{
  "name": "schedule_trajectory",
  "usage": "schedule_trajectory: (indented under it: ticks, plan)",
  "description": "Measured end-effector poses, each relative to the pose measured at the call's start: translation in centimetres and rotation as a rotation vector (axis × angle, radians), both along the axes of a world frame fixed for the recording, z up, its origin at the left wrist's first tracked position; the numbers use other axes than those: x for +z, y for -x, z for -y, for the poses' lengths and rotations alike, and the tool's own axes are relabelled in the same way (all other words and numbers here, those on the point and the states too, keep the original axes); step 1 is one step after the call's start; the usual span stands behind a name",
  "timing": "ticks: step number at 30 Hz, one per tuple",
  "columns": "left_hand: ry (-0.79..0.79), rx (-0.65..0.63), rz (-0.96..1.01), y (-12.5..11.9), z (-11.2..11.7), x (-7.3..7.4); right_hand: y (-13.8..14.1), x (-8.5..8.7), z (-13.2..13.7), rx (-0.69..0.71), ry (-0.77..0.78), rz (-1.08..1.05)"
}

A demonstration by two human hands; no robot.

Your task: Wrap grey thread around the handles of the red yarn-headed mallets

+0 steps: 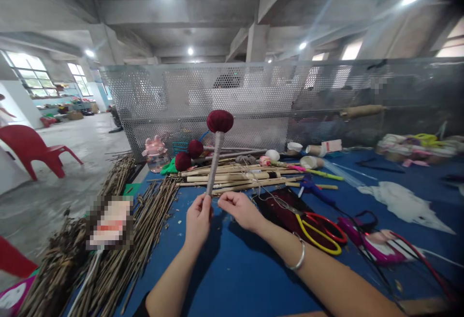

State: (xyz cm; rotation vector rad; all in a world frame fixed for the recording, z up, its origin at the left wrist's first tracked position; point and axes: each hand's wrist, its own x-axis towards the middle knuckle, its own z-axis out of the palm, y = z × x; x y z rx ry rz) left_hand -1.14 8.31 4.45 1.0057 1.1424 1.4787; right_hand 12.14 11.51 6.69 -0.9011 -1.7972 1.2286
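Upright at the middle stands a stick with a round dark red padded head (220, 122) and a handle wrapped in grey (216, 160). My left hand (198, 220) is closed around the handle's lower end. Just to the right, my right hand (241, 209) has its fingers pinched together, apart from the handle; whether a thin thread or strip is between them is too small to tell. Two more dark red padded heads (195, 149) lie behind on the table. Beyond my right hand are yellow-handled scissors (319, 239) and red-handled scissors (331, 227) on dark red cloth (279, 206).
The blue table (228, 278) bears bundles of thin brown twigs (152, 230) at left and pale sticks (224, 178) at the back. A blue glue gun (315, 189), white plastic (402, 206) and a purple-and-white device (384, 247) lie right. A perforated metal screen (250, 104) stands behind.
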Motion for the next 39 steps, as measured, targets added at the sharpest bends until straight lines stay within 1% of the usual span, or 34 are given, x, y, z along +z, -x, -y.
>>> schedule_trajectory:
  ticks: [2, 5, 8, 13, 16, 19, 22, 25, 29, 31, 33, 35, 37, 39]
  plan:
    - [0.001, -0.054, 0.076, 0.0, 0.1, 0.2, -0.1, 0.0, 0.2, -0.023, -0.050, -0.011]
    - [0.020, -0.134, 0.251, -0.2, 0.3, 0.4, -0.3, -0.5, 0.4, -0.063, -0.051, -0.009]
    - [0.025, -0.191, 0.339, -0.5, 0.5, 0.3, -0.7, -0.8, 0.2, -0.089, -0.069, 0.002]
    - [0.037, -0.217, 0.310, -0.9, 0.6, 0.0, -1.1, -0.9, -0.2, -0.141, -0.098, 0.018]
    - [0.029, -0.212, 0.334, -1.0, 0.4, -0.1, -0.9, -0.9, -0.2, -0.118, -0.065, 0.034]
    - [0.001, -0.201, 0.376, -1.1, 0.3, -0.2, -0.6, -1.1, -0.1, -0.102, -0.041, -0.015]
    - [0.017, -0.215, 0.367, -1.2, 0.5, -0.2, -0.7, -1.4, -0.2, -0.112, -0.042, -0.074]
    - [0.085, -0.269, 0.346, -1.4, 0.7, -0.4, -1.1, -1.7, -0.5, -0.109, -0.044, -0.107]
    - [0.137, -0.383, 0.377, -1.9, 0.9, -0.6, -1.8, -2.1, -0.7, -0.174, -0.060, -0.071]
    - [0.124, -0.376, 0.400, -2.3, 1.0, -0.7, -1.8, -2.1, -0.6, -0.196, -0.072, -0.036]
    - [0.105, -0.315, 0.384, -2.6, 1.0, -0.8, -1.7, -2.1, -0.6, -0.212, -0.078, -0.018]
    - [0.102, -0.241, 0.334, -2.8, 1.0, -0.9, -1.6, -2.2, -0.5, -0.216, -0.048, -0.040]
    - [0.108, -0.208, 0.284, -2.9, 1.0, -1.1, -1.4, -2.3, -0.6, -0.189, 0.012, -0.099]
    - [0.094, -0.216, 0.261, -2.9, 1.0, -1.3, -1.4, -2.5, -0.7, -0.113, 0.069, -0.173]
